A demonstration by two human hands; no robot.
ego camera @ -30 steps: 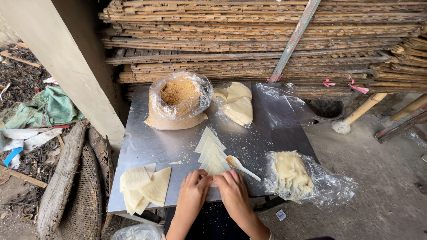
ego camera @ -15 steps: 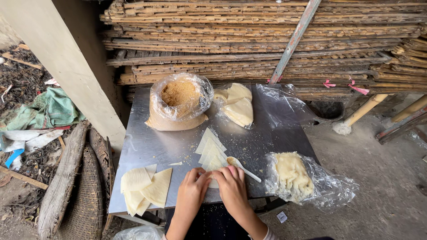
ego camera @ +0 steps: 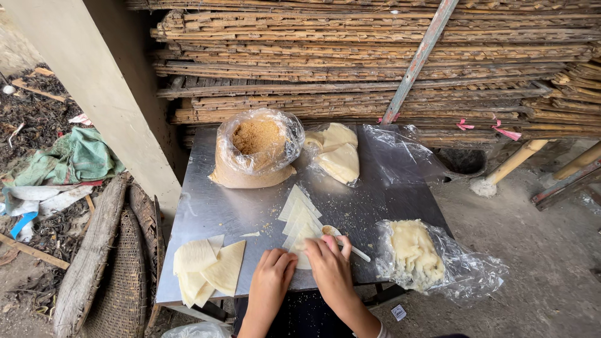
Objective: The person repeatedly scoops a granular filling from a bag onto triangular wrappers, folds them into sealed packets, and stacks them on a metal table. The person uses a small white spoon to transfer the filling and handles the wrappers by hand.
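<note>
My left hand (ego camera: 273,273) and my right hand (ego camera: 330,266) rest side by side on the near end of a row of pale wedge-shaped dough sheets (ego camera: 298,216) on a metal table (ego camera: 216,209). Both hands press on the nearest sheet, fingers curled over it. A white spoon (ego camera: 348,246) with brown filling lies just right of my right hand. A clear bag of brown crumbly filling (ego camera: 256,148) stands at the back left.
Cut dough pieces (ego camera: 206,269) are stacked at the table's front left. A bag of pale dough (ego camera: 412,251) lies at the front right, another bag of folded sheets (ego camera: 339,154) at the back. Stacked bamboo mats (ego camera: 375,56) rise behind; a woven basket (ego camera: 122,281) lies on the left.
Both hands have slid a little forward onto the nearest dough sheet; the view has shifted slightly.
</note>
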